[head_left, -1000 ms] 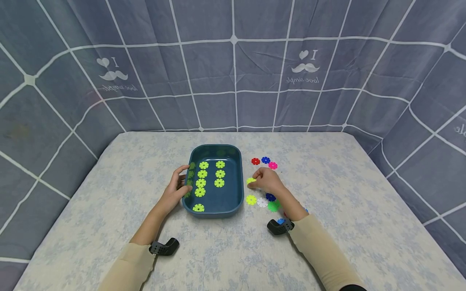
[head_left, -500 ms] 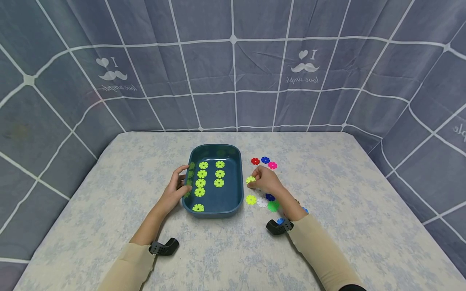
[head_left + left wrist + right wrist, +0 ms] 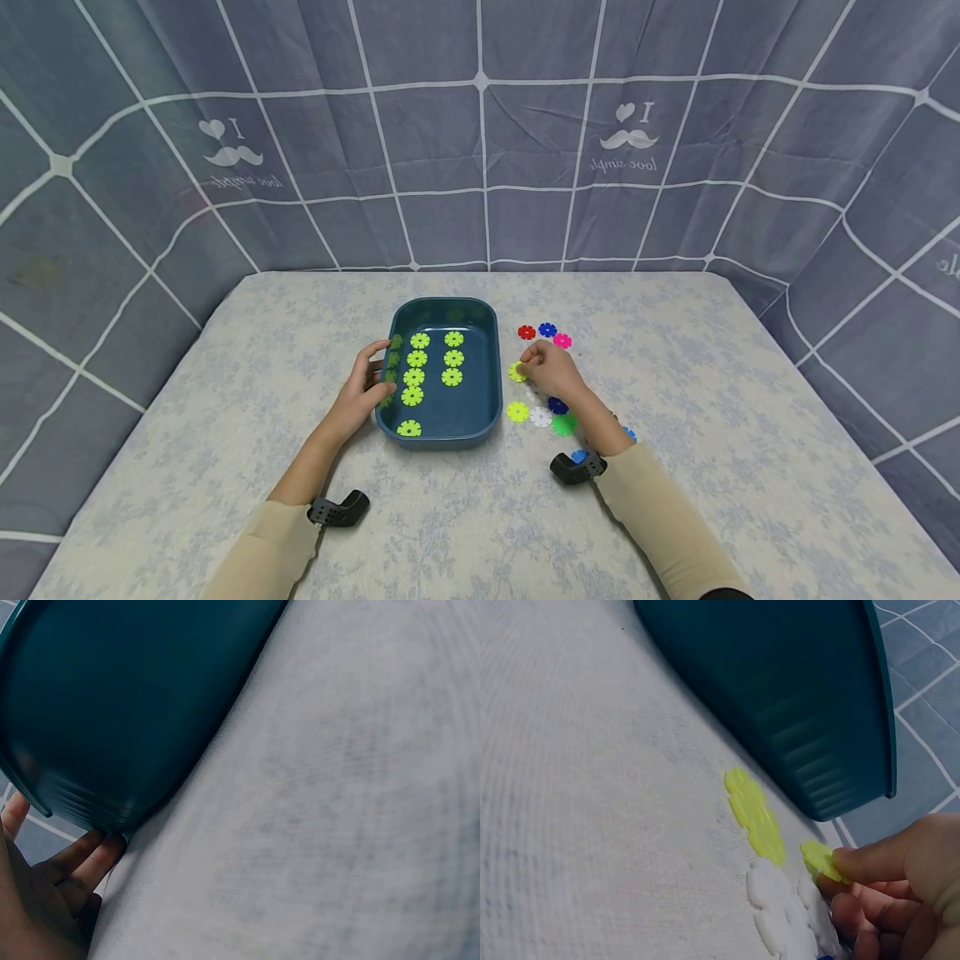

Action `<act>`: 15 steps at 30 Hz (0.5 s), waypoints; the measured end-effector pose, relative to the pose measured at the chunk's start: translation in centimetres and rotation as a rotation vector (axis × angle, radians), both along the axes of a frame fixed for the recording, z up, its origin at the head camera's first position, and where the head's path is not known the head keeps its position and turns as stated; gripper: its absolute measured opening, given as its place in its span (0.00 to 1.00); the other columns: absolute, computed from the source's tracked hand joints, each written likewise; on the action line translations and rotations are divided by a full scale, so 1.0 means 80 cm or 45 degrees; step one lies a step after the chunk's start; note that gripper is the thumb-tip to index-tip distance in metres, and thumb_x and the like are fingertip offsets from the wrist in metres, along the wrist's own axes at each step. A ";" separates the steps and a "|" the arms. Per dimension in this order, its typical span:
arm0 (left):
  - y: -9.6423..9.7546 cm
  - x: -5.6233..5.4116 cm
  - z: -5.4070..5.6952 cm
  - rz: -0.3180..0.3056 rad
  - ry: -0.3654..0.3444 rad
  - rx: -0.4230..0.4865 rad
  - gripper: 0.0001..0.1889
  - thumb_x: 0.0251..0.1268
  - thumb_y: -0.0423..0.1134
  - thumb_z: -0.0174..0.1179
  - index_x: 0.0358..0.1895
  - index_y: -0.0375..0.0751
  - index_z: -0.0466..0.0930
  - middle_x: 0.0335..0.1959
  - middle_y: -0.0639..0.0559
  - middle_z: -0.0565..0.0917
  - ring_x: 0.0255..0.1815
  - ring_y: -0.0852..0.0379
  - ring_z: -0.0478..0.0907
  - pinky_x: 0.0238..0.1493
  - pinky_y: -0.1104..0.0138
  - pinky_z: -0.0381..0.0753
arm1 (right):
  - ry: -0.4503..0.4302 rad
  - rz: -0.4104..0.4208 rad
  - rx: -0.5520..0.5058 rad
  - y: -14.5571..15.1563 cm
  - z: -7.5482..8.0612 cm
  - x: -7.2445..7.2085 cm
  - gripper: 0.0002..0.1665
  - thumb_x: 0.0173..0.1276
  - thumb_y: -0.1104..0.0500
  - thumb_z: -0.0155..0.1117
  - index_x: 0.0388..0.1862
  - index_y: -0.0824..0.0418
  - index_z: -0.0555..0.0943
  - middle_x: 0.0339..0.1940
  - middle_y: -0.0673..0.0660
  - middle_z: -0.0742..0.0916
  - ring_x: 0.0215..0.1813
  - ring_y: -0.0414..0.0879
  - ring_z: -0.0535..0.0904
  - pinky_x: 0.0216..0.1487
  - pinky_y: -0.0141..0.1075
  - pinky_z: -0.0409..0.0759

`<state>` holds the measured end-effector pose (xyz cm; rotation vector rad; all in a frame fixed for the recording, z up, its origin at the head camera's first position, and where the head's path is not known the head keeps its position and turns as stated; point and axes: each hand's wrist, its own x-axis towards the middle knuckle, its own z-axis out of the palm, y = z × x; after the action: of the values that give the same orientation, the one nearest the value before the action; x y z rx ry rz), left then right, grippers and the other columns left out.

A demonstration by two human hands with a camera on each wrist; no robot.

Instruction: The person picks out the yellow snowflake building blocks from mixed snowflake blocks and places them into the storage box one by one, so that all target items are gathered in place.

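A dark teal plastic tub (image 3: 476, 408) stands on the table, with several yellow-green notched flower discs (image 3: 412, 377) lying in it in two columns. My left hand (image 3: 356, 396) holds the tub's left side. Its thumb lies at the rim, and in the left wrist view the fingers (image 3: 96, 859) touch the outer wall low down. To the right of the tub, my right hand (image 3: 553, 371) pinches a yellow-green flower disc (image 3: 819, 859) between thumb and finger, close to the tabletop. Another yellow-green disc (image 3: 517, 412) and a white disc (image 3: 540, 417) lie just nearer.
Red (image 3: 527, 332), blue (image 3: 547, 330) and pink discs (image 3: 562, 341) lie beyond my right hand. Dark blue (image 3: 557, 406), green (image 3: 564, 425) and light blue discs (image 3: 579, 456) lie nearer, partly under the right forearm. A grey-blue checked curtain (image 3: 480, 167) surrounds the table.
My right fingertips have shifted slightly on the pinched yellow-green disc, and more of its face shows now. The left hand and the tub have stayed in place.
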<state>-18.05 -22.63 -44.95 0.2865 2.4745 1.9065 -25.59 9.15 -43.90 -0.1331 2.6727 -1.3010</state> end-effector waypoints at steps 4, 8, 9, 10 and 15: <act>0.000 0.000 0.001 -0.003 0.005 0.002 0.35 0.67 0.35 0.51 0.76 0.52 0.50 0.68 0.33 0.64 0.64 0.38 0.67 0.58 0.48 0.66 | -0.028 -0.012 -0.063 0.003 -0.002 -0.001 0.08 0.67 0.60 0.65 0.39 0.64 0.78 0.27 0.54 0.80 0.30 0.46 0.73 0.33 0.34 0.73; -0.001 0.000 0.001 -0.007 0.014 0.005 0.36 0.67 0.34 0.51 0.76 0.51 0.50 0.67 0.33 0.64 0.65 0.37 0.66 0.58 0.48 0.66 | -0.057 -0.028 -0.148 0.005 -0.001 -0.001 0.08 0.67 0.61 0.66 0.40 0.65 0.79 0.26 0.54 0.80 0.29 0.46 0.72 0.32 0.34 0.72; -0.001 0.000 0.001 -0.008 0.014 0.006 0.36 0.67 0.34 0.51 0.76 0.51 0.50 0.68 0.33 0.64 0.65 0.37 0.66 0.58 0.47 0.66 | -0.061 -0.030 -0.174 0.005 0.000 -0.001 0.08 0.67 0.61 0.66 0.40 0.65 0.79 0.26 0.54 0.80 0.28 0.46 0.72 0.31 0.34 0.72; -0.001 0.000 0.001 -0.009 0.013 0.007 0.36 0.67 0.34 0.51 0.76 0.51 0.50 0.68 0.33 0.64 0.65 0.37 0.65 0.58 0.47 0.65 | -0.069 -0.031 -0.200 0.006 0.000 -0.001 0.08 0.67 0.61 0.66 0.40 0.65 0.79 0.26 0.54 0.80 0.28 0.46 0.72 0.31 0.33 0.73; -0.001 0.001 0.001 -0.005 0.006 0.000 0.36 0.66 0.34 0.52 0.76 0.51 0.50 0.68 0.34 0.64 0.67 0.39 0.64 0.60 0.46 0.64 | -0.092 -0.028 -0.300 0.007 0.004 0.000 0.08 0.66 0.63 0.66 0.40 0.67 0.79 0.25 0.55 0.80 0.26 0.46 0.72 0.30 0.34 0.73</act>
<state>-18.00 -22.69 -44.85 0.2958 2.4748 1.9063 -25.59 9.69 -43.54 -0.0834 2.4603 -1.5928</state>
